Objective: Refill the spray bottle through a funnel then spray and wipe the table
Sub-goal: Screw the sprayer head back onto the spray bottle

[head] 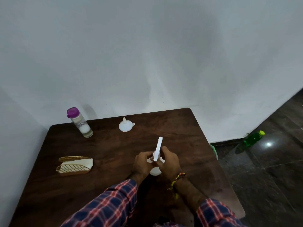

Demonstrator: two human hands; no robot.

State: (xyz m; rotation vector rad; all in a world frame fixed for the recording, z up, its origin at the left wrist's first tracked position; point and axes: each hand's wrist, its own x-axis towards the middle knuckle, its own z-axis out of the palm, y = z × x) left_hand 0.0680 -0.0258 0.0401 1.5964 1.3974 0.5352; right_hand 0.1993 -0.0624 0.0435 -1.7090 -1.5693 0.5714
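Hands meet at the middle of the table (188, 128), both curled round the white spray bottle (155, 171). My left hand (142, 163) and right hand (168, 161) grip at its neck and hide most of the body; only the base and the spray head (158, 149) show. Funnel (125, 126) sits mouth-down beyond, apart. Purple-capped bottle (81, 123) stands far left, its label unreadable. Napkin holder (75, 165) lies left. Green bottle (253, 138) stands on the floor.
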